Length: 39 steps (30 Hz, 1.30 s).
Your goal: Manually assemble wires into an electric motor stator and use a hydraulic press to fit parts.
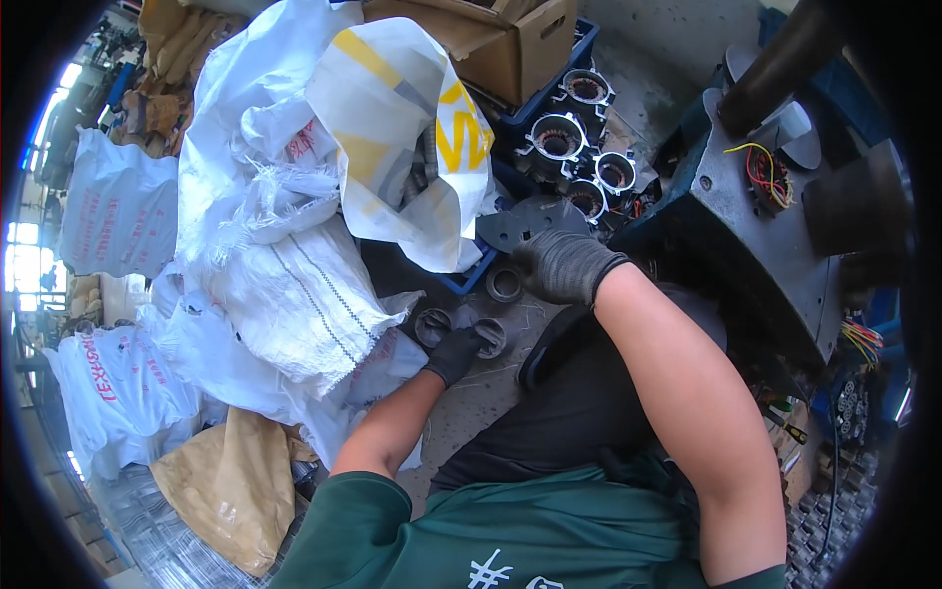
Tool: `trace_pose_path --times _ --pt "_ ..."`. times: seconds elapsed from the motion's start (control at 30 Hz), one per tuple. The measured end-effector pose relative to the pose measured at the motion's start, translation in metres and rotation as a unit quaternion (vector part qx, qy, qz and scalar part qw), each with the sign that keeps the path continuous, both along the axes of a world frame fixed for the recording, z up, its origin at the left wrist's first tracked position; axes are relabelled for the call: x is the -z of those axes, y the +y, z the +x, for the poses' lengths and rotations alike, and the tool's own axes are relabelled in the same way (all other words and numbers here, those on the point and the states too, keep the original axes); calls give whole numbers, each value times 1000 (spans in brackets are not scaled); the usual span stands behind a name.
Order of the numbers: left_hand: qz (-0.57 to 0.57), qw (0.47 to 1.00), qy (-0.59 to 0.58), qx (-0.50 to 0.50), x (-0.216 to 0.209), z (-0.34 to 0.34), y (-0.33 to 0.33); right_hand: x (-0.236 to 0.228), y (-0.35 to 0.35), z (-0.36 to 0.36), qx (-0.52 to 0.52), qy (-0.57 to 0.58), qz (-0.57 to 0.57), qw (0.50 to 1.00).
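My left hand point(453, 357), in a dark glove, is low over the floor, its fingers closed on the rim of a short grey metal ring point(496, 341). Just left of it stands a similar metal ring point(432, 325). A third metal ring point(503, 285) sits below my right hand point(561, 266), also gloved. That hand is closed at the near edge of a flat dark metal plate point(538, 218) with small holes; its fingertips are partly hidden. Beyond the plate are several silver motor housings point(557, 137) with copper windings inside.
An open white sack with yellow print point(378, 128) stands ahead, beside piled white woven sacks point(294, 294). A cardboard box point(520, 49) rests in a blue crate at the back. On the right stands a heavy machine point(726, 206) bearing a wound coil with coloured wires point(768, 179).
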State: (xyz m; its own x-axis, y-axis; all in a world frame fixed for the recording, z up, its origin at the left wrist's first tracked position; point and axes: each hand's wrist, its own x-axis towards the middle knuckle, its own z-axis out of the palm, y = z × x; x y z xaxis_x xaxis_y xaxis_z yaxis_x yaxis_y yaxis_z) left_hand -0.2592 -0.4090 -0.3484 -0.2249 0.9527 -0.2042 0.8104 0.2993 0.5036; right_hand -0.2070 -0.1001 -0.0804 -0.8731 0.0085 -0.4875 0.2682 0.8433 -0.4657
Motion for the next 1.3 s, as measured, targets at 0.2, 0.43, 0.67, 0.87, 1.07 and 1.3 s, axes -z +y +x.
trace_pose_path --times 0.2,0.43,0.67,0.87,1.07,1.3 --pt "-59 996 70 19 -12 26 -6 -4 -6 0 -32 -21 22 999" --pt "96 992 66 -40 -36 22 4 7 -1 9 -24 -29 23 999" --pt "-13 995 68 -69 -14 15 -3 14 -1 13 -39 -26 30 998" --pt "150 972 35 -175 -117 -3 31 -2 -14 9 -23 -33 -46 998" --pt "369 871 -223 -235 -199 3 63 15 -34 10 13 49 -107 993" --pt "-177 959 218 37 13 -76 -52 -19 -29 -16 169 209 -134 954"
